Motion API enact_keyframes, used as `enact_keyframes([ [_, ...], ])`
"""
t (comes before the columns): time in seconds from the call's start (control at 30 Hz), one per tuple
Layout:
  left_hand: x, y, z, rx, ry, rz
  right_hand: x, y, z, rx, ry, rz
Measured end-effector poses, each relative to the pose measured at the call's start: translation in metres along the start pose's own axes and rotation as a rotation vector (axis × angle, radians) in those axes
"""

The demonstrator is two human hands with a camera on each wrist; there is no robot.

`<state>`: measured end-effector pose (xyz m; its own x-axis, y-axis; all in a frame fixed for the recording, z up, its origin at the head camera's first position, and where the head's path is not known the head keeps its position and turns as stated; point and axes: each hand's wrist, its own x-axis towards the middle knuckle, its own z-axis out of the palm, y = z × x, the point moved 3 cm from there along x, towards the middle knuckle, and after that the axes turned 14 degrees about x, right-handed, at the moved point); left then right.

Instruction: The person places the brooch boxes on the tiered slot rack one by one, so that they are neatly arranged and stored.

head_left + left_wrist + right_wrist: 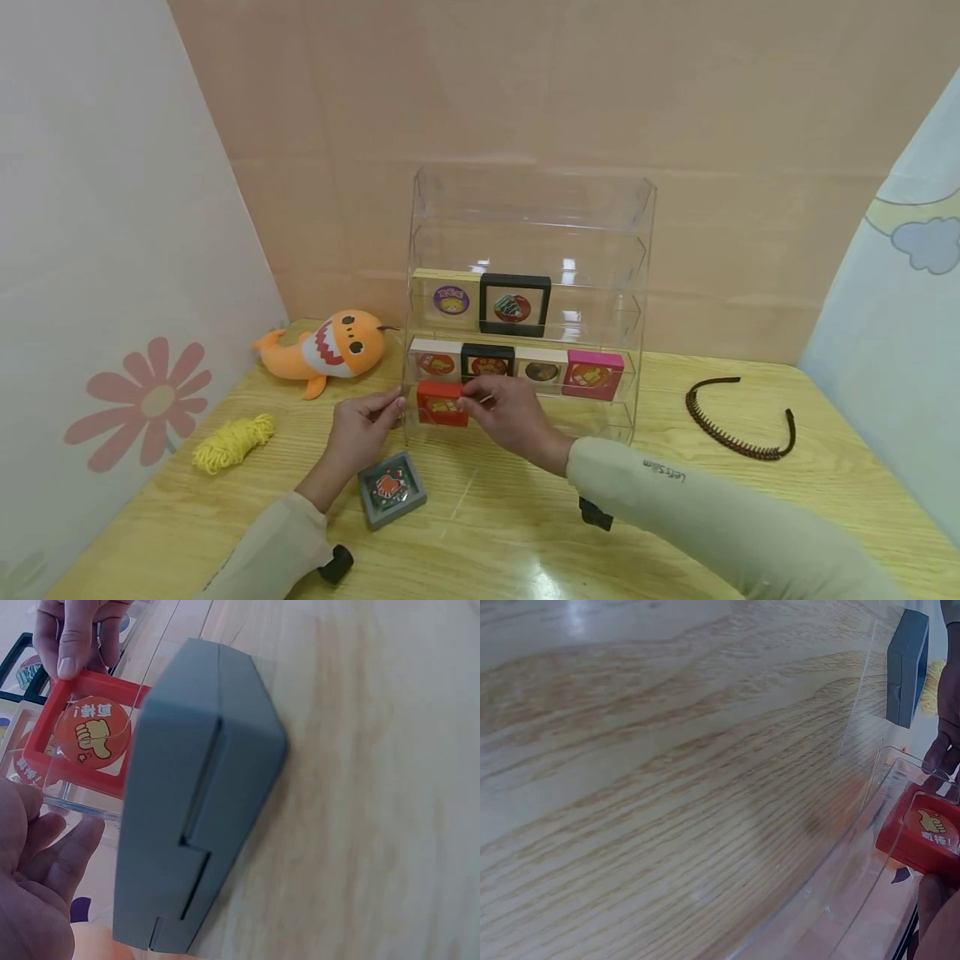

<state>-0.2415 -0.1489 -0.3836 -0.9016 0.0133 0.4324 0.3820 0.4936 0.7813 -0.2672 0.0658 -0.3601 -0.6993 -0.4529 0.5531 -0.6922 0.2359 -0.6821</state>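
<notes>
My right hand (517, 417) pinches the right end of a red square display case (442, 406). The case sits at the left end of the lowest tier of a clear tiered rack (525, 333). In the left wrist view its front shows a thumbs-up badge (93, 733). At the rack's lower left side my left hand (360, 433) grips the clear edge between thumb and fingers. A grey square case (392, 490) with a red picture lies on the table near the left wrist; its side (195, 795) fills much of the left wrist view.
Above the red case stand white, black, cream and pink cases (592, 375) in a row. Higher up are a yellow case (447, 300) and a black one (515, 305). An orange shark plush (330, 350) and yellow cord (234, 442) lie left, a brown headband (735, 446) right.
</notes>
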Motion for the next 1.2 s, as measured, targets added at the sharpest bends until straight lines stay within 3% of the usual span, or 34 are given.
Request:
enact_keyframes([
  [0.2,0.003,-0.024,0.006,-0.034,0.007,-0.012,-0.001,0.004,0.004,-0.013,-0.008,-0.013],
  [0.4,0.003,-0.027,0.007,-0.033,0.004,-0.004,-0.002,0.005,0.006,-0.004,-0.022,0.011],
  [0.5,0.003,-0.024,0.007,-0.028,-0.001,-0.012,-0.004,0.005,0.008,0.002,-0.04,0.045],
  [0.73,0.0,0.009,-0.002,0.024,-0.029,-0.039,-0.003,0.006,0.012,0.005,-0.047,0.063],
  [0.83,0.0,0.01,-0.003,0.025,-0.029,-0.054,-0.001,0.007,0.014,0.003,-0.051,0.067],
  [0.93,0.0,0.006,-0.001,0.018,-0.019,-0.019,0.0,0.007,0.016,-0.012,-0.054,0.088],
  [1.2,0.003,-0.028,0.007,-0.032,0.004,-0.007,0.001,0.007,0.017,-0.061,-0.065,0.103],
])
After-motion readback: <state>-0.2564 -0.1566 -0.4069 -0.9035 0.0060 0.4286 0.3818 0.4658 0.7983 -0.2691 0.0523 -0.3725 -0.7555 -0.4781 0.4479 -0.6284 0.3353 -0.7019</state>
